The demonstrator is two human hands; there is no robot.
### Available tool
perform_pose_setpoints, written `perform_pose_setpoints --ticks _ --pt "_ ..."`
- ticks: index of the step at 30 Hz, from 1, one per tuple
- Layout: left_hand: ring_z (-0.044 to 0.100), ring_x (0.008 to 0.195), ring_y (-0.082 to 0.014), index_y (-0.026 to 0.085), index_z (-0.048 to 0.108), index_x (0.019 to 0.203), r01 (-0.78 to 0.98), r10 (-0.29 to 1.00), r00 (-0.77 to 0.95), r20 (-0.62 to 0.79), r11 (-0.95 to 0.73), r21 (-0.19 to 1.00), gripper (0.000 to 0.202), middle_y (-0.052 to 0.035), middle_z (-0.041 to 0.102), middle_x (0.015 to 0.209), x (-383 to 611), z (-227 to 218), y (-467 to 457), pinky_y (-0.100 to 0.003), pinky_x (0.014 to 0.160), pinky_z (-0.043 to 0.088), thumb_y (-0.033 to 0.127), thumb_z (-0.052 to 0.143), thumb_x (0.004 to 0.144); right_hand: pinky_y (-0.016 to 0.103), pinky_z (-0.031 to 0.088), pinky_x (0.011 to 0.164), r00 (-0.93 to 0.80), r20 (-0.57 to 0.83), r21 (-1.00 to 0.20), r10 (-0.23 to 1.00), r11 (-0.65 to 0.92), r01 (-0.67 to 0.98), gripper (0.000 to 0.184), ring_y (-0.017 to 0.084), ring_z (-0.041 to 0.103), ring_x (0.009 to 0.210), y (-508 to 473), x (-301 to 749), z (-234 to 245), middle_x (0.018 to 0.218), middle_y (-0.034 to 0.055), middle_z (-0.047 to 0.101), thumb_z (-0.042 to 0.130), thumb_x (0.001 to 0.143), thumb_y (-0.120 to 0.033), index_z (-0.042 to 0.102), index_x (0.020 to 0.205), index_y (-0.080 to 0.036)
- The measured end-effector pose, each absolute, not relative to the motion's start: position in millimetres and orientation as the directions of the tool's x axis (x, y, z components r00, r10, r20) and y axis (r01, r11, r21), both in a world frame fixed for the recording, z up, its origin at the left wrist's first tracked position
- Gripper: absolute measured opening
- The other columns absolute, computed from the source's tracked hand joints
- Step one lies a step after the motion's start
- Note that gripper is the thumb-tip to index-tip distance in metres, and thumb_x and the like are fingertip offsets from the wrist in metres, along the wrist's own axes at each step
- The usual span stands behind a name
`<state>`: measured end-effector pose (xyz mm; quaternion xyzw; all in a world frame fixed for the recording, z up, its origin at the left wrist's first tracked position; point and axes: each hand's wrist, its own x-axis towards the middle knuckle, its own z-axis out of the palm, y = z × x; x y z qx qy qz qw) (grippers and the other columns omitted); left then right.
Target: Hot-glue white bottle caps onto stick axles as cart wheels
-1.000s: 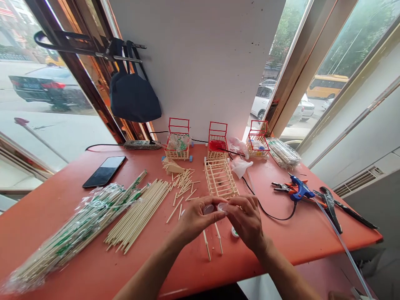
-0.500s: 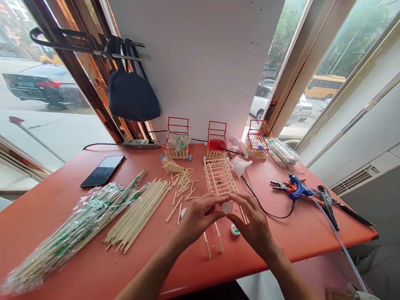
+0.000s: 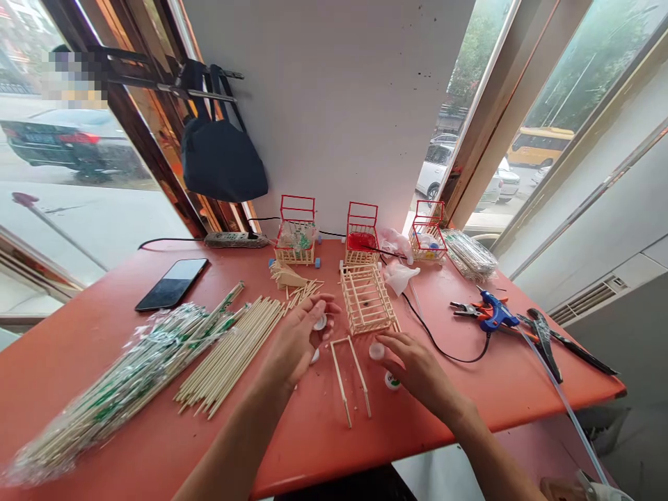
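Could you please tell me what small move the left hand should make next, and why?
Perhaps the left hand should set its white cap down beside the stick frame, since a labelled cap lies there on the table.

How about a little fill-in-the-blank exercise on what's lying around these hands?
1. The small cap in the left hand is ____ in colour.
2. At the back of the table, the number of stick carts with upright red frames is ____.
3. The main colour of the glue gun is ____.
4. Seen from the person's seat, the phone lies toward the ____ side.

Missing words: white; three; blue; left.
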<state>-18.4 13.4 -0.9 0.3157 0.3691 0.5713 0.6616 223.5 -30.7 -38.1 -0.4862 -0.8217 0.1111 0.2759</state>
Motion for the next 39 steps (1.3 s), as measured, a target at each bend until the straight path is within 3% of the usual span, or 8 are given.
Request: perform_pose_setpoints --ticks 6,11,20,25,28,32,35,39 --pt "0.073 0.076 -0.0196 0.013 0.066 0.086 -0.732 0.952 -0.055 -0.301 0.167 0.661 0.029 -0.0106 0.075 0.086 -37 9 25 -0.029 0.067 0.059 -0.003 0.050 0.068 0.044 0.058 0.092 -0.319 0.397 -0.475 0.861 0.490 0.731 0.025 0.028 0.073 0.107 -28 233 -33 0.115 0.0077 0.078 0.062 0.099 -0.013 0.072 0.118 -0.025" --pt "0.076 0.080 -0.0208 0.013 0.064 0.079 -0.778 0.930 -0.131 -0.342 0.117 0.617 0.035 -0.0117 0.075 0.085 -46 15 27 -0.030 0.072 0.062 -0.010 0.045 0.059 0.039 0.058 0.086 -0.282 0.437 -0.486 0.854 0.489 0.725 0.020 0.026 0.074 0.101 -25 236 -25 0.109 0.0065 0.078 0.057 0.102 -0.017 0.072 0.111 -0.025" --pt "0.078 0.086 -0.0219 0.013 0.063 0.076 -0.768 0.937 -0.088 -0.338 0.152 0.622 0.035 -0.0124 0.076 0.087 -47 20 23 -0.032 0.076 0.065 -0.013 0.044 0.061 0.037 0.056 0.083 -0.295 0.427 -0.471 0.855 0.489 0.734 0.020 0.026 0.072 0.096 -29 227 -20 0.103 0.0063 0.076 0.056 0.102 -0.018 0.072 0.113 -0.025" --pt "0.076 0.077 -0.0192 0.012 0.065 0.080 -0.725 0.953 0.012 -0.302 0.217 0.654 0.028 -0.0124 0.077 0.089 -45 20 20 -0.028 0.069 0.064 -0.009 0.047 0.076 0.036 0.055 0.079 -0.287 0.385 -0.448 0.877 0.449 0.773 0.021 0.025 0.071 0.089 -35 232 -14 0.095 0.0062 0.073 0.053 0.104 -0.019 0.071 0.113 -0.024" --pt "0.075 0.075 -0.0178 0.011 0.068 0.089 -0.684 0.961 0.092 -0.261 0.252 0.684 0.023 -0.0134 0.077 0.093 -43 17 18 -0.026 0.066 0.063 -0.005 0.053 0.080 0.037 0.056 0.083 -0.300 0.304 -0.433 0.904 0.412 0.802 0.022 0.026 0.071 0.096 -45 240 -14 0.103 0.0060 0.073 0.064 0.099 -0.019 0.071 0.118 -0.026" --pt "0.072 0.074 -0.0167 0.012 0.068 0.094 -0.661 0.967 0.157 -0.200 0.253 0.706 0.020 -0.0128 0.076 0.097 -42 13 17 -0.024 0.063 0.060 -0.001 0.064 0.078 0.040 0.056 0.088 -0.337 0.165 -0.380 0.927 0.375 0.845 0.044 0.028 0.071 0.104 -61 241 -20 0.117 0.0069 0.072 0.079 0.086 -0.018 0.068 0.127 -0.027" --pt "0.069 0.072 -0.0158 0.012 0.068 0.095 -0.668 0.970 0.172 -0.173 0.244 0.703 0.022 -0.0121 0.076 0.096 -42 10 17 -0.023 0.060 0.056 0.003 0.072 0.075 0.041 0.056 0.087 -0.346 0.083 -0.337 0.935 0.353 0.873 0.037 0.030 0.070 0.101 -68 235 -24 0.111 0.0083 0.073 0.078 0.082 -0.010 0.072 0.116 -0.024" --pt "0.063 0.068 -0.0132 0.014 0.066 0.091 -0.646 0.973 0.175 -0.149 0.228 0.729 0.026 -0.0083 0.073 0.091 -39 7 18 -0.021 0.058 0.052 0.010 0.081 0.070 0.038 0.054 0.084 -0.273 0.093 -0.531 0.957 0.280 0.799 0.016 0.025 0.068 0.093 -69 233 -23 0.101 0.0074 0.071 0.067 0.089 -0.014 0.071 0.102 -0.022"
